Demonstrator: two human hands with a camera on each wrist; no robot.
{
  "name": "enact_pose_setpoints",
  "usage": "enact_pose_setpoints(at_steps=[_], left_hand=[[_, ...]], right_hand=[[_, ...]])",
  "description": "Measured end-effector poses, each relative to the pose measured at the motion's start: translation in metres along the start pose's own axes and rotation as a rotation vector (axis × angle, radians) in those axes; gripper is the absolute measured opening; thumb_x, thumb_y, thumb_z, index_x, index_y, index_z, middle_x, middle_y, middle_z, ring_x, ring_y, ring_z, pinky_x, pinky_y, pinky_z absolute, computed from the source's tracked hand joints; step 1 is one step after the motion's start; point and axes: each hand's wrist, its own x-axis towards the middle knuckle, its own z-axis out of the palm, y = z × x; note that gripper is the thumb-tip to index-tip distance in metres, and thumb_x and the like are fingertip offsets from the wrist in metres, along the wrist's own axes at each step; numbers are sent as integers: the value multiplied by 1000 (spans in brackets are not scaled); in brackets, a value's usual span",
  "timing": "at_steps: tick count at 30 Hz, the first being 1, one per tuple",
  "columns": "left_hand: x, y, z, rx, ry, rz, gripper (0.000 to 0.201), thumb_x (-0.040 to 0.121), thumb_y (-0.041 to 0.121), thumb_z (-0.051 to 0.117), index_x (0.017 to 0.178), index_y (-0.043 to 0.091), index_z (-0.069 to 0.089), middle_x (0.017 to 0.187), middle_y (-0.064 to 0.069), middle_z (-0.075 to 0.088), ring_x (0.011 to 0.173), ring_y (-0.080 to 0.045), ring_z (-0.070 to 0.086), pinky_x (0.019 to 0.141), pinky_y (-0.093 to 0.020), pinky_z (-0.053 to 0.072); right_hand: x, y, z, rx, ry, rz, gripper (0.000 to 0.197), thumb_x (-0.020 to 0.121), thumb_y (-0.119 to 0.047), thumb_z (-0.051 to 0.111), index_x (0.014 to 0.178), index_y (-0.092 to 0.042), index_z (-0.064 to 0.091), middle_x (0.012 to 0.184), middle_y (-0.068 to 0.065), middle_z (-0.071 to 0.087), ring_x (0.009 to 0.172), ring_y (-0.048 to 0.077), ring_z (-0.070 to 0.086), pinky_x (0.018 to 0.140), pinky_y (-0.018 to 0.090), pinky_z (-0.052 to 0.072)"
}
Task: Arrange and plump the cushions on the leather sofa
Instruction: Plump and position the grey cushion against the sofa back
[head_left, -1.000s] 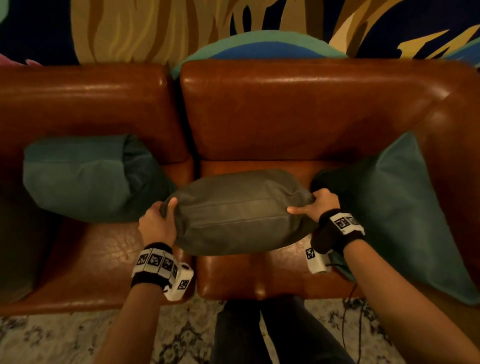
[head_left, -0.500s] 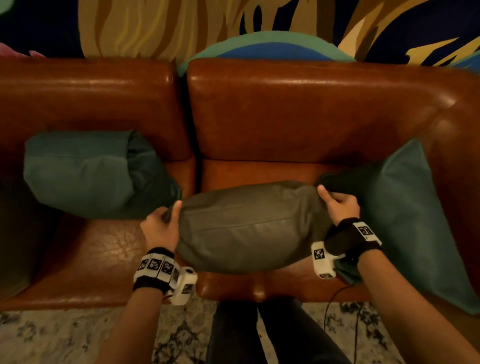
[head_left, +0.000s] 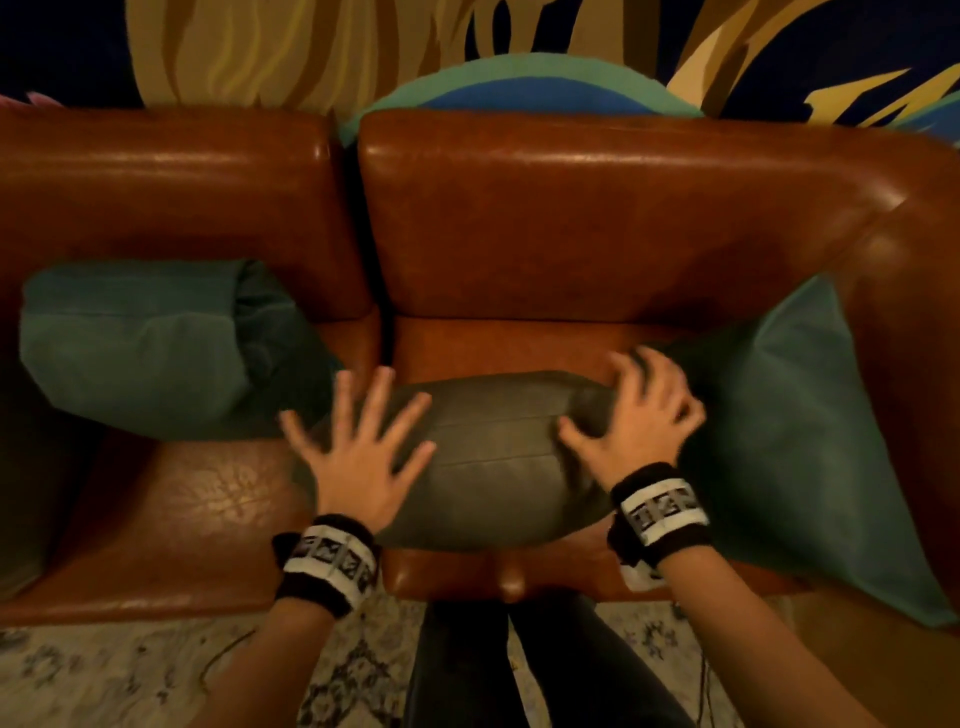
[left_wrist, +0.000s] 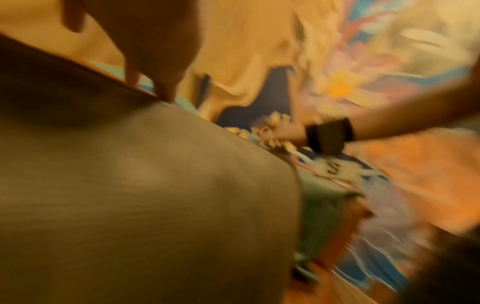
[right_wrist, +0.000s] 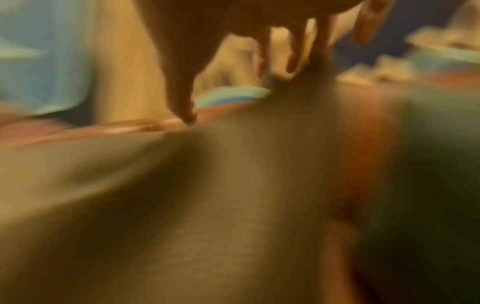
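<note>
Mid-pat: left hand (head_left: 358, 467) splayed flat, right hand (head_left: 636, 421) w/ spread, bent fingers, both holding nothing, over olive cushion (head_left: 498, 457) on leather sofa (head_left: 597, 218).

sofa (head_left: 597, 218): brown leather, glossy, with light streaks along the back; the seat looks creased and wrinkled
grey cushion (head_left: 498, 457): matt woven cloth, seamed across
left teal cushion (head_left: 135, 348): soft matt cloth, velvety
right teal cushion (head_left: 800, 441): same matt cloth
rug (head_left: 104, 675): patterned pile, dull
wristbands (head_left: 330, 561): dark knit cloth, white printed tags
</note>
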Motion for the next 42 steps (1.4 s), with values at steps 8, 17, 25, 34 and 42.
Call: enact_pose_setpoints(at_steps=[8,17,25,34,42], left_hand=[[7,18,22,-48,-216,-69,58,88,73,9,141,61,-10,161,19,4,150,-21,0,101,-75,-17],[-8,79,-55,-427,-97,-212,74,73,87,28,92,28,66,100,-1,70,101,-27,63,88,-38,49],[0,67,-78,-561,-177,-284,12,86,19,61,84,8,63,89,-17,70,92,-36,64,74,-37,46],[-52,46,-106,-1610,-66,-266,18,83,0,53,73,5,68,68,-8,66,64,-17,62,59,-20,51],[-59,24,-107,-1560,171,-299,33,88,-3,52,68,14,71,63,-4,60,63,-21,53,57,-18,43]], right_hand=[[-23,26,34,-24,-191,95,86,75,-85,31,147,-50,0,162,-2,-8,149,28,-6,112,61,-10],[-19,-4,14,645,-457,10,70,91,-64,38,147,-23,33,153,-1,31,142,14,22,119,39,21],[-70,-65,11,782,-698,-566,85,92,-42,54,153,-23,-4,160,-9,-7,146,2,-10,118,21,-7],[-22,19,110,778,-801,531,84,79,-83,26,145,-33,33,152,7,36,137,34,38,114,50,28],[-52,31,73,787,-390,384,10,85,-17,67,88,-9,65,87,7,67,82,21,62,75,26,45]])
